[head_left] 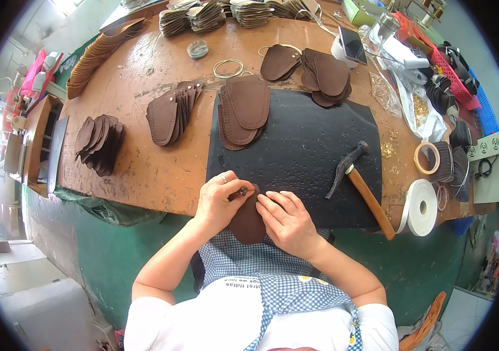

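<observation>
A brown leather piece (248,223) lies at the near edge of the black rubber mat (305,143). My left hand (221,198) pinches a small dark metal punch (241,191) against the top of that piece. My right hand (284,217) presses its fingers flat on the piece's right side, holding it down. A hammer (358,175) with a wooden handle rests on the mat to the right of my right hand, untouched.
Stacks of brown leather pieces sit on the mat's far edge (242,111), at the left (170,114), the far left (100,143) and behind (319,73). Tape rolls (422,206) lie at the right edge. Metal rings (228,68), a phone (352,44) and a red basket (448,64) lie farther back.
</observation>
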The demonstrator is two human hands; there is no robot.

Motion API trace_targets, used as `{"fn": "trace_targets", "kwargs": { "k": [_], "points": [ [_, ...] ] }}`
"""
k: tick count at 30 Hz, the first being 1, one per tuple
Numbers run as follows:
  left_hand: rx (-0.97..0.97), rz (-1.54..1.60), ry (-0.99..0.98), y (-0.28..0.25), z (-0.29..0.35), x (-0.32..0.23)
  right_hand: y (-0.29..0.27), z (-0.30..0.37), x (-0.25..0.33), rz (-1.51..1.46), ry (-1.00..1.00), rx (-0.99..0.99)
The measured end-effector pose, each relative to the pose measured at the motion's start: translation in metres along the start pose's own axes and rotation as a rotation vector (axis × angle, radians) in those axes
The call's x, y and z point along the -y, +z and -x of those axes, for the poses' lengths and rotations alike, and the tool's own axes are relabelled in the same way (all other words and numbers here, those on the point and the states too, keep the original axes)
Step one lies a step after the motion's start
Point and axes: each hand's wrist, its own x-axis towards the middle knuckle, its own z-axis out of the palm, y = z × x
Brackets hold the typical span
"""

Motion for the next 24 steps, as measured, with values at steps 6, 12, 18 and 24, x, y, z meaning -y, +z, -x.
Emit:
{"fn": "trace_targets", "kwargs": {
  "k": [6, 12, 18, 24],
  "points": [
    [0.096, 0.021, -0.011, -0.006, -0.008, 0.000, 0.000, 0.000, -0.001, 0.004, -0.001, 0.003],
    [0.107, -0.069, 0.143, -0.009, -0.014, 0.005, 0.000, -0.001, 0.000, 0.001, 0.000, -0.004],
    [0.148, 0.137, -0.071, -0.018, -0.015, -0.006, 0.002, 0.000, 0.000, -0.002, 0.002, -0.013],
    [-0.088, 0.685, -0.284, -0.018, -0.016, -0.001, 0.000, -0.001, 0.001, -0.004, -0.013, -0.010]
  ]
}}
